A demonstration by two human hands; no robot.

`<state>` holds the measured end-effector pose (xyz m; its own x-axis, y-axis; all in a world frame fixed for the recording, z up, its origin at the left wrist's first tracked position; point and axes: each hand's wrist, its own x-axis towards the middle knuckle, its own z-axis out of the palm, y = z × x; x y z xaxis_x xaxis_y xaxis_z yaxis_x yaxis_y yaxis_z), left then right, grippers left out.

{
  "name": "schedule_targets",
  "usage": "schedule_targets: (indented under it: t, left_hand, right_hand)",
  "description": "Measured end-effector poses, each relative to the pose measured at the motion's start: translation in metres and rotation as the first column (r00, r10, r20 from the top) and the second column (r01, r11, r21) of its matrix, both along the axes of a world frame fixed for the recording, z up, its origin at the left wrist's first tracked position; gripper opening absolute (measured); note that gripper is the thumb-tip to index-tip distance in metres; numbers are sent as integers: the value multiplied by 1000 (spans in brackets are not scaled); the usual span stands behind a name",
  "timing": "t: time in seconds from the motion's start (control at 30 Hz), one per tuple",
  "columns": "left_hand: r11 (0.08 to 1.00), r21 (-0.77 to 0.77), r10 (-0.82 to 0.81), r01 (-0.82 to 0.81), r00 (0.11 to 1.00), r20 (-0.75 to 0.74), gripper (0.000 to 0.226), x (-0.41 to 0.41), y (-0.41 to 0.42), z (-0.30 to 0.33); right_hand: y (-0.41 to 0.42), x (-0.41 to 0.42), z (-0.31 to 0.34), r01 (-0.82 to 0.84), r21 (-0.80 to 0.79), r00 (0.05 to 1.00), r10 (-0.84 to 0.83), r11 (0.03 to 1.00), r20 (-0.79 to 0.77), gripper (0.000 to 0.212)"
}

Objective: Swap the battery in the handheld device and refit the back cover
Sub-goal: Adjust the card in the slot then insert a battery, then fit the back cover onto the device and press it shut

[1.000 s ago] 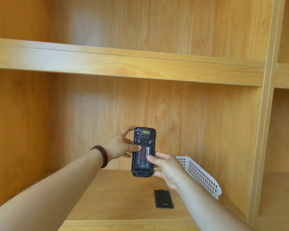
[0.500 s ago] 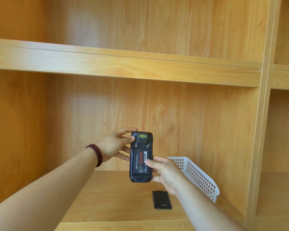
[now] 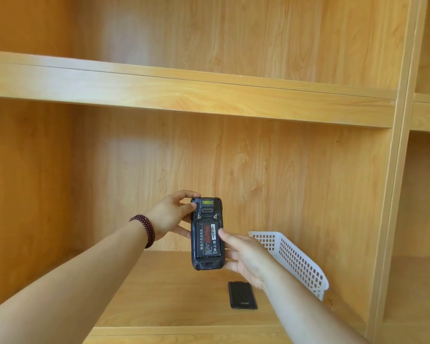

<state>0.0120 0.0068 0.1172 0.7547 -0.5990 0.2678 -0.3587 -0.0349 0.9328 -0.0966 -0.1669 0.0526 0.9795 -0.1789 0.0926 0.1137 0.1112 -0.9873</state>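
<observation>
Battery [image 3: 207, 240] sits exposed in the device [image 3: 206, 234], pinched by the left hand [image 3: 168, 217] at 10 o'clock, right hand [image 3: 245, 255] gripping at 3; next, judging by the cover [image 3: 242, 295] lying at 5, fit it on

**Storage room or shop shelving**

Built-in wooden shelves [image 3: 189, 95] fill the view, light laminate, several bays split by an upright [image 3: 392, 194]. White mesh basket [image 3: 296, 259] on the board below the shelf edge. Exact kind of premises unclear.
</observation>
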Motion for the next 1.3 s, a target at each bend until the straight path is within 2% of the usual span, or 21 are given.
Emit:
schedule_targets:
  t: [0.07, 0.1, 0.13, 0.2, 0.27, 0.3, 0.4, 0.47, 0.53, 0.63, 0.77, 0.97, 1.07, 1.1, 1.17, 1.23, 1.3]
  left_hand:
    - [1000, 1, 12, -12, 1000, -3, 19, 2, 2, -1]
    - [1000, 2, 18, -18, 1000, -5, 19, 3, 3, 0]
    - [1000, 3, 24, -24, 1000, -5, 19, 4, 5, 0]
    - [999, 3, 37, -37, 999, -6, 19, 7, 9, 0]
    - [999, 5, 52, -52, 999, -9, 19, 9, 13, 0]
    - [998, 5, 56, -56, 998, -9, 19, 9, 15, -1]
    - [998, 12, 64, -64, 998, -4, 20, 10, 19, -4]
    - [997, 20, 71, -71, 997, 8, 21, 11, 20, -6]
    - [997, 26, 77, -77, 997, 16, 21, 12, 20, -7]
    - [997, 26, 71, -71, 997, 13, 21, 13, 19, -9]
    - [998, 26, 61, -61, 998, 14, 21, 13, 16, -8]
    - [998, 31, 46, -46, 999, 20, 21, 10, 11, -8]
    - [998, 26, 50, -50, 999, 22, 22, 8, 9, -7]
    - [998, 24, 52, -53, 998, 24, 22, 8, 8, -7]
    - [998, 24, 56, -56, 998, 29, 23, 7, 8, -7]
    - [998, 24, 61, -62, 998, 33, 23, 6, 8, -6]
    - [998, 23, 63, -63, 998, 30, 23, 4, 8, -6]
  right_hand:
    - [-6, 5, -4, 102, -16, 994, -103, 995, -35, 31]
    - [-10, 8, -8, 170, -97, 981, -178, 981, -80, 37]
    - [-13, 10, -13, 214, -247, 958, -252, 945, -136, 39]
    - [-16, 12, -22, 166, -626, 901, -375, 762, -218, 33]
    - [-17, 17, -32, 9, -857, 866, -433, 515, -251, 28]
    - [-17, 21, -37, -59, -900, 856, -442, 432, -268, 28]
    - [-18, 31, -48, -178, -948, 807, -512, 265, -295, 32]
    - [-19, 38, -53, -229, -953, 763, -572, 199, -303, 35]
    - [-20, 46, -57, -302, -935, 714, -606, 186, -351, 41]
    - [-19, 54, -55, -386, -903, 659, -630, 186, -412, 39]
    - [-19, 55, -48, -372, -895, 645, -625, 246, -440, 45]
    - [-29, 43, -45, -190, -891, 645, -631, 413, -430, 56]
    - [-37, 38, -41, -80, -858, 685, -597, 508, -418, 41]
    - [-41, 37, -39, -10, -802, 709, -561, 597, -427, 32]
    - [-47, 31, -29, 134, -595, 784, -451, 793, -426, 26]
    - [-49, 21, -7, 274, -364, 882, -383, 890, -274, 24]
    - [-43, 6, 22, 271, -130, 955, -283, 954, -86, 26]
